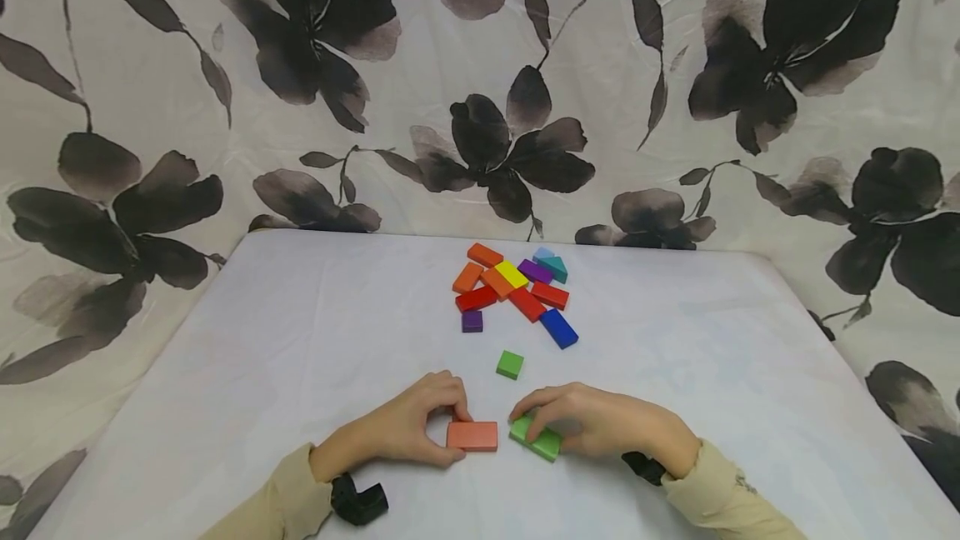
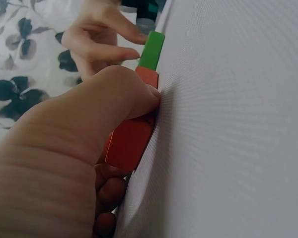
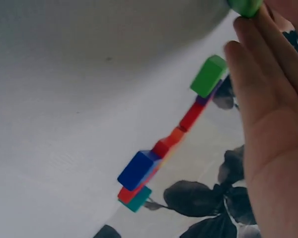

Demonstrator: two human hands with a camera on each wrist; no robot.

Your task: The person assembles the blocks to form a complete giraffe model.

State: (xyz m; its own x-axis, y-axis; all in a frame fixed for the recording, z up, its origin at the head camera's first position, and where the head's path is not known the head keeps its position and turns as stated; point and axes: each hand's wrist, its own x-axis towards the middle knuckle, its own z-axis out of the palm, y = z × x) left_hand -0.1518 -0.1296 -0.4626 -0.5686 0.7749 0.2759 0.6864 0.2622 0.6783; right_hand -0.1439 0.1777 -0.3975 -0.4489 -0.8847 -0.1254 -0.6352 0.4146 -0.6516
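Near the front of the white table, my left hand (image 1: pixel 408 419) pinches a salmon-orange rectangular block (image 1: pixel 472 437) between thumb and fingers at its left end. The same block (image 2: pixel 131 141) looks redder in the left wrist view, the thumb partly covering it. My right hand (image 1: pixel 603 419) grips a light green rectangular block (image 1: pixel 542 442), which lies at a slant just right of the orange one, a small gap between them. In the right wrist view only an edge of that green block (image 3: pixel 246 6) shows at the top. A smaller green block (image 1: pixel 509 364) lies beyond both hands.
A loose group of blocks lies farther back, including a blue block (image 1: pixel 558 329), a small purple block (image 1: pixel 472 322), a yellow block (image 1: pixel 512 274) and a teal triangular block (image 1: pixel 553 267). Behind the white table (image 1: pixel 300 315) hangs a floral cloth (image 1: pixel 420 65).
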